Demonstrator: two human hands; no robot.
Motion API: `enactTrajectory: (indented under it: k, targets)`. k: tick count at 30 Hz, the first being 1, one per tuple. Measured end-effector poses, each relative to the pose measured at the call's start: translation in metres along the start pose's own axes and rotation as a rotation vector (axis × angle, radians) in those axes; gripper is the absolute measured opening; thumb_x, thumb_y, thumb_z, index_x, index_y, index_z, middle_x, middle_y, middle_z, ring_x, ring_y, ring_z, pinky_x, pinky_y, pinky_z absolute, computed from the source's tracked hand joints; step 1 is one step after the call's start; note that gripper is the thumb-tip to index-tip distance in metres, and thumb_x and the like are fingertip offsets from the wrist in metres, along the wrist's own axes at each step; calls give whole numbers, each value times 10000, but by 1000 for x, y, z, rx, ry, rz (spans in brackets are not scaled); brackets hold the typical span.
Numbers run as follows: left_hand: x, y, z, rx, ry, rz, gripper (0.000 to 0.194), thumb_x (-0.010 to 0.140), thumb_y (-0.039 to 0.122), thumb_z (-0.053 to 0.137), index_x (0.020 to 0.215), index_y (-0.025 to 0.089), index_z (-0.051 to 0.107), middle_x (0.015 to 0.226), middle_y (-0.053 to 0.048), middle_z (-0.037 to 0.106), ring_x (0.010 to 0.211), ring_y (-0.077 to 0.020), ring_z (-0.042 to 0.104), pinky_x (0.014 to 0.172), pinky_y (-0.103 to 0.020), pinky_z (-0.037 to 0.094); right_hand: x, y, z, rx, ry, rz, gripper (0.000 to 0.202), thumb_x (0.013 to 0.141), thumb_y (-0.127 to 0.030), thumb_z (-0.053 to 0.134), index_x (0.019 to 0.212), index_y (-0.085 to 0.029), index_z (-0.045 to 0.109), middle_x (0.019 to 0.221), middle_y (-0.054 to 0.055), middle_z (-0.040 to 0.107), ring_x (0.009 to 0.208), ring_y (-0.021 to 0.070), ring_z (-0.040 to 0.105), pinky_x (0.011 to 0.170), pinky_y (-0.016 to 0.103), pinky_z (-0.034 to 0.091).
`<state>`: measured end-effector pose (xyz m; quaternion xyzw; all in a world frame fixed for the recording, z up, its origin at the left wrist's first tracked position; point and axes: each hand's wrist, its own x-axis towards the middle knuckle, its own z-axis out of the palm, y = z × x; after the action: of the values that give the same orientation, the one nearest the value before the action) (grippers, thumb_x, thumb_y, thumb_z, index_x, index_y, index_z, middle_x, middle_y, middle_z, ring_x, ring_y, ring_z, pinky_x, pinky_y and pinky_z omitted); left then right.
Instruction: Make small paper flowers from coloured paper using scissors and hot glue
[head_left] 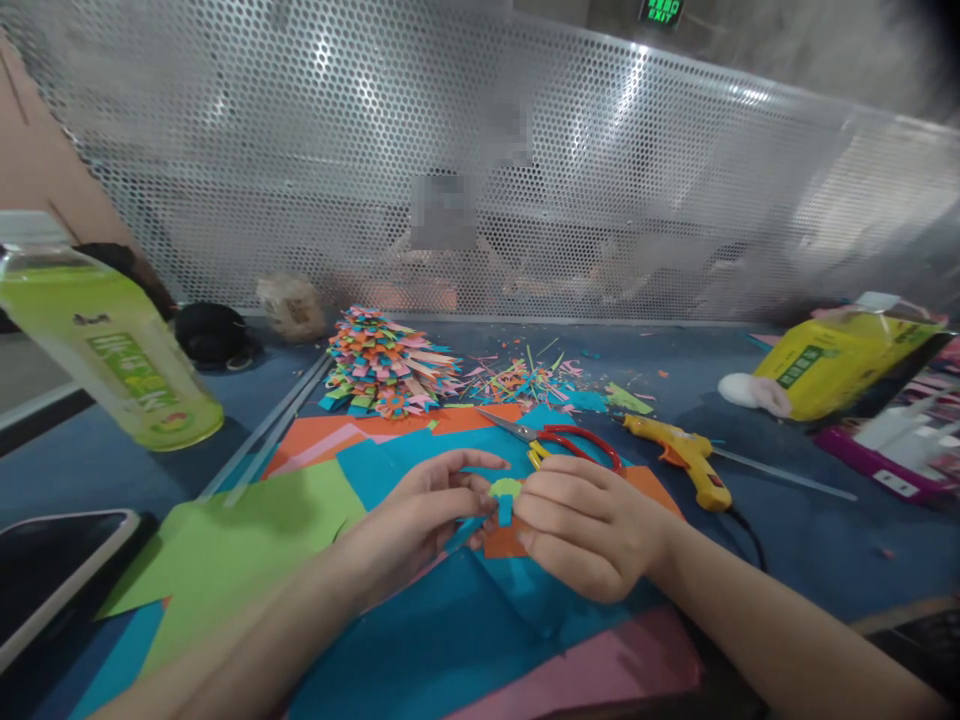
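Between my hands is a small paper piece, a light green scalloped cutout (pixel 505 487) with a short blue tab (pixel 505 510) below it. My right hand (pixel 589 522) pinches this piece at its right side, fingers curled. My left hand (pixel 435 510) is at its left side, thumb and fingers bent inward, with a blue paper strip (pixel 466 533) at its fingers; the exact grip is partly hidden. Under the hands lie blue paper sheets (pixel 442 640) and an orange piece (pixel 504 541). Just beyond my right hand rest red-handled scissors (pixel 577 436).
A multicoloured paper-strip cone (pixel 386 365) and paper scraps (pixel 525 380) lie toward the perforated metal screen (pixel 300 150). A yellow glue gun (pixel 686 455) is at right, with clear glue sticks (pixel 270 430) at left. Drink bottles (pixel 112 350) and a phone (pixel 60 570) flank the work area.
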<state>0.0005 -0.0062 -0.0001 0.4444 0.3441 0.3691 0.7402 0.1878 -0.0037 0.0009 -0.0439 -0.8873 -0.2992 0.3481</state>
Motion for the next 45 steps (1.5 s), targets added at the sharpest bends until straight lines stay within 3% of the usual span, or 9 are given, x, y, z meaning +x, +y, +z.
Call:
enactTrajectory:
  k: [7, 12, 21, 23, 26, 28, 31, 36, 45]
  targets:
    - [-1, -1, 1, -17, 15, -7, 276, 643, 85, 600, 906, 165, 585, 619, 24, 521, 551, -74, 496, 501, -193, 392, -1, -2, 1, -22, -10, -16, 91, 762, -143, 499, 717, -211, 539, 770, 28, 642, 785, 158, 567, 751, 318, 484]
    - [-1, 0, 1, -1, 1, 19, 287, 654, 83, 586, 934, 143, 560, 618, 14, 528, 550, -89, 511, 512, -212, 394, 0, 0, 3, -29, 78, 31, 66, 768, -116, 468, 763, -145, 528, 752, 51, 638, 765, 173, 571, 704, 328, 490]
    - [0, 0, 2, -22, 45, 7, 299, 633, 91, 604, 922, 143, 550, 620, 9, 547, 562, -94, 524, 541, -213, 390, -5, 2, 7, 11, 16, 120, 171, 828, -96, 368, 910, -127, 515, 833, 71, 633, 844, 187, 551, 745, 355, 468]
    - [2, 0, 1, -33, 45, -33, 245, 680, 221, 592, 910, 146, 555, 618, -2, 553, 565, -110, 532, 516, -217, 384, -8, 1, 13, 148, -5, 287, 159, 827, -112, 389, 932, -156, 499, 850, 64, 619, 849, 174, 547, 738, 335, 473]
    - [7, -1, -4, -42, 62, -52, 316, 739, 429, 474, 854, 145, 555, 571, -12, 547, 527, -128, 519, 484, -236, 379, -9, -1, 25, 514, 66, 797, 141, 795, -163, 495, 924, -201, 454, 813, 27, 577, 763, 133, 561, 676, 275, 485]
    - [10, -1, -9, 47, 153, 88, 248, 730, 388, 507, 819, 160, 546, 581, 7, 551, 518, -109, 504, 485, -222, 375, -9, 0, 32, 792, 155, 1059, 209, 756, -205, 561, 912, -210, 421, 770, 0, 544, 707, 113, 565, 645, 253, 486]
    - [11, 1, -11, 274, 298, 271, 233, 657, 239, 624, 862, 169, 538, 767, -2, 616, 682, -117, 563, 572, -214, 414, -8, 2, 37, 1091, 192, 1260, 271, 704, -239, 620, 876, -204, 414, 718, -21, 508, 641, 95, 549, 578, 228, 475]
    - [12, 1, -9, 412, 262, 342, 281, 653, 213, 637, 908, 158, 534, 797, -18, 649, 758, -136, 600, 656, -229, 451, -7, 2, 38, 1304, 127, 1332, 313, 683, -250, 640, 891, -198, 411, 682, -37, 500, 534, 70, 508, 460, 197, 454]
    - [15, -3, -11, 512, 272, 360, 243, 658, 235, 650, 862, 153, 546, 678, -2, 662, 669, -133, 623, 635, -230, 475, -14, -1, 40, 1371, 23, 1324, 304, 732, -275, 606, 958, -235, 405, 745, -30, 524, 544, 73, 529, 469, 209, 480]
